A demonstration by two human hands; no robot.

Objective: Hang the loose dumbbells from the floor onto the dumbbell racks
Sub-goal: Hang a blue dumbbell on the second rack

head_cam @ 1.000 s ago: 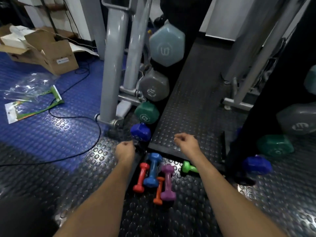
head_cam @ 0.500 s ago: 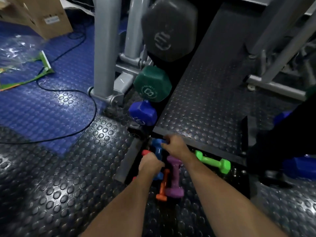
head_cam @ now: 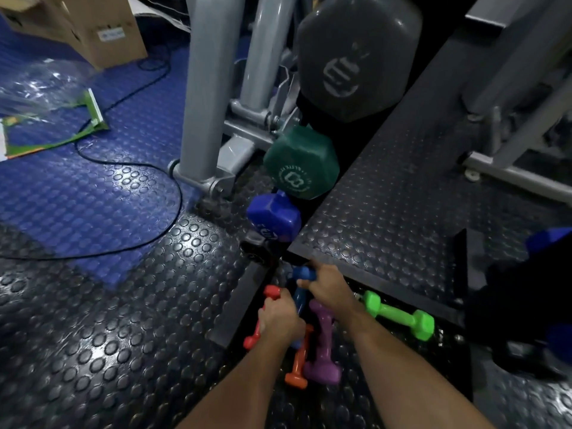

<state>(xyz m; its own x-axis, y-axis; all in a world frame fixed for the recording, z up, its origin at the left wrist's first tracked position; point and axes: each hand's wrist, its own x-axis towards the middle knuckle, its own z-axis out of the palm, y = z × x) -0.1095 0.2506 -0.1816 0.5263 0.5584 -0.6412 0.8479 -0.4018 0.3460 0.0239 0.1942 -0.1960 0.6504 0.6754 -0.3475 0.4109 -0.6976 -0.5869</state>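
Overhead, the dumbbell rack (head_cam: 309, 88) dominates the view, its dark upright carrying a big grey dumbbell (head_cam: 356, 57), a dark green one (head_cam: 298, 164) and a blue one (head_cam: 274, 216) stepping down in size toward the floor, which suggests the lightest weights belong on the lowest pegs, though those pegs are hidden. Beside it the raised black mat (head_cam: 387, 227) ends in a hard edge, and the loose dumbbells lie in the recess just below that lip, probably where they rolled to a stop. The green dumbbell (head_cam: 399, 315) lies along the lip, apart from the others, with bare floor around it. The purple dumbbell (head_cam: 323, 351) and orange dumbbell (head_cam: 298, 360) lie side by side, touching or nearly so. The right hand (head_cam: 329, 287) is curled around the upper end of the blue dumbbell (head_cam: 305, 274), and the left hand (head_cam: 280, 317) is wrapped round the handle of the red dumbbell (head_cam: 270, 292), so one is taken per hand, likely to carry both at once. Room to lift is tight: the rack's foot (head_cam: 235, 305) and the mat edge hem the cluster in, so straight up and toward the person looks the freest way out
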